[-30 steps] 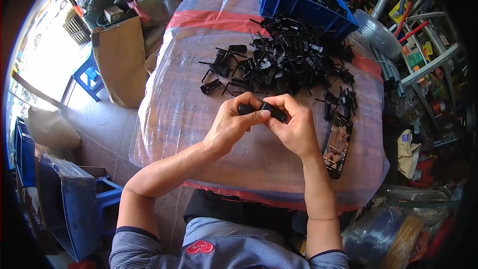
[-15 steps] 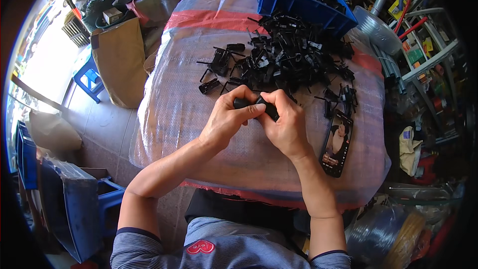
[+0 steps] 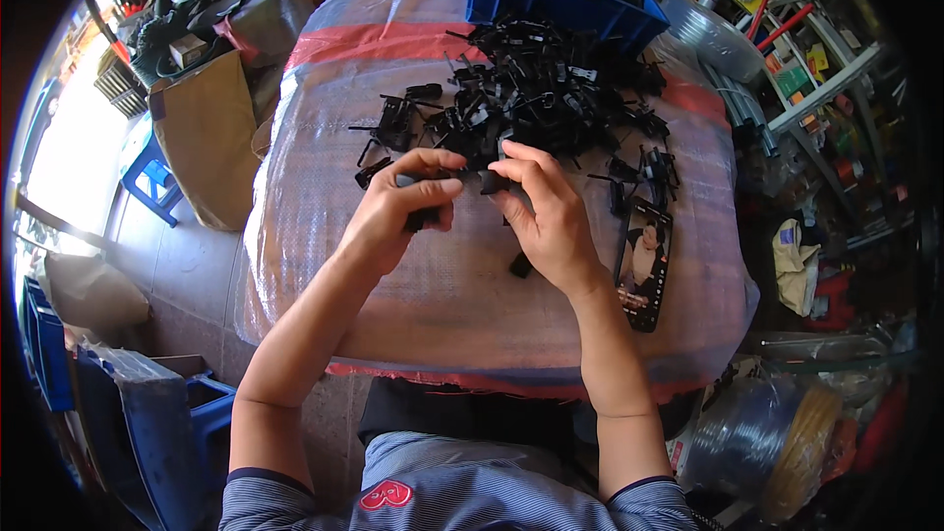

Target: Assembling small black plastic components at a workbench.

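Note:
My left hand (image 3: pixel 393 205) is closed around a black plastic piece (image 3: pixel 423 218), mostly hidden by the fingers. Just to its right, my right hand (image 3: pixel 546 216) pinches a small dark piece (image 3: pixel 490 181) between thumb and fingers; its exact kind is unclear. The two hands are apart, above the near edge of a heap of black plastic clip-like parts (image 3: pixel 551 88) with thin rods sticking out. Another small black piece (image 3: pixel 521 264) shows below my right hand, against the woven sheet (image 3: pixel 452 305).
A blue crate (image 3: pixel 560 2) of similar black parts stands behind the heap. To the right of my right hand lies a phone (image 3: pixel 644 270) with its screen lit. Crowded shelving (image 3: pixel 826 108) lines the right side; a blue stool (image 3: pixel 157 172) stands at the left.
The hands were together on a black piece and have now separated, the left one moving leftward. A small black piece has come into view below my right hand. The whole view has shifted slightly.

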Demonstrator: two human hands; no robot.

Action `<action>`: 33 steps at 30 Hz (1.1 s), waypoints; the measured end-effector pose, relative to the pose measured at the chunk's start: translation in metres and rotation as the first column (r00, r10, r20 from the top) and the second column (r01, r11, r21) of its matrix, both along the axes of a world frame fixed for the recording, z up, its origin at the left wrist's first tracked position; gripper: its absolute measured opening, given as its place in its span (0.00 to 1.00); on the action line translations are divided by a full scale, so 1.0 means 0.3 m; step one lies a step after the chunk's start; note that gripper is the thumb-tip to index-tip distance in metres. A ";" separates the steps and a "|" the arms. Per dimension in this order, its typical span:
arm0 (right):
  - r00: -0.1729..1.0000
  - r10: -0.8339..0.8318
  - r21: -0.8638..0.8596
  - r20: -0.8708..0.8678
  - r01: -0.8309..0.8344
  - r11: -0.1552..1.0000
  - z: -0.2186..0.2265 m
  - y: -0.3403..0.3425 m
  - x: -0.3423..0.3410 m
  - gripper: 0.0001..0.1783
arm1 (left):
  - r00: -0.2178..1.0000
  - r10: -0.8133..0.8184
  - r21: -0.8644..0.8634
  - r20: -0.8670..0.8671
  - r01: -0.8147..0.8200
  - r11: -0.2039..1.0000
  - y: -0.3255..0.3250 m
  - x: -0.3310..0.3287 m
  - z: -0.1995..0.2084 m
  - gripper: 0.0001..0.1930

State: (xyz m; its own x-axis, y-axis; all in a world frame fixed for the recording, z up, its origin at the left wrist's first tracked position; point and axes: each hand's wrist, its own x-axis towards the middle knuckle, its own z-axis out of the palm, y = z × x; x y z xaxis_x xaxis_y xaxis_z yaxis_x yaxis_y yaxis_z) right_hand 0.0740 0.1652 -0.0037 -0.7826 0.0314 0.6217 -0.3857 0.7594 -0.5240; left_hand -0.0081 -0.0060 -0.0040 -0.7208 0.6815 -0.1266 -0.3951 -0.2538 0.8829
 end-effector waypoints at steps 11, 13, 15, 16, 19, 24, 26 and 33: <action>0.998 -0.044 -0.366 -0.046 0.024 0.930 0.029 -0.015 0.030 0.17 | 0.981 0.062 -0.058 -0.186 -0.074 0.996 0.039 0.056 -0.002 0.11; 0.998 0.051 -0.595 0.047 -0.013 0.804 0.014 -0.025 0.022 0.15 | 0.979 0.027 -0.118 -0.201 -0.051 0.992 0.027 0.054 -0.010 0.11; 0.994 0.085 -0.675 0.067 -0.017 0.738 0.020 -0.029 0.028 0.14 | 0.980 0.025 -0.116 -0.197 -0.049 0.992 0.029 0.051 -0.023 0.10; 0.991 0.116 -0.669 0.074 -0.037 0.742 0.021 -0.025 0.033 0.13 | 0.981 0.019 -0.112 -0.194 -0.042 0.993 0.033 0.051 -0.025 0.10; 0.976 0.197 -0.593 0.087 -0.108 0.798 0.011 -0.024 0.032 0.09 | 0.972 0.046 -0.161 -0.230 -0.085 0.983 0.034 0.062 -0.002 0.10; 0.982 0.182 -0.541 0.052 -0.125 0.832 0.014 -0.037 0.037 0.05 | 0.915 0.046 -0.173 -0.401 -0.125 0.977 0.029 0.082 0.004 0.10; 0.960 0.257 -0.596 0.113 -0.141 0.790 0.033 -0.027 0.041 0.05 | 0.859 0.052 -0.175 -0.509 -0.163 0.971 0.028 0.084 0.007 0.10; 0.862 0.482 -0.897 0.155 -0.082 0.435 0.024 -0.023 0.037 0.06 | 0.700 0.096 -0.098 -0.708 -0.232 0.968 0.032 0.072 -0.002 0.10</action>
State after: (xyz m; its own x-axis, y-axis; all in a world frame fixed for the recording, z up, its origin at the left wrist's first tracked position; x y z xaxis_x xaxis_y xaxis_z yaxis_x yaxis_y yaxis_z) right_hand 0.0851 0.1583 0.0036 -0.9881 0.1091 0.1082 -0.1330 -0.2540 -0.9580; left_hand 0.0134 0.0036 -0.0046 -0.7481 0.5609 0.3546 0.3788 -0.0778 0.9222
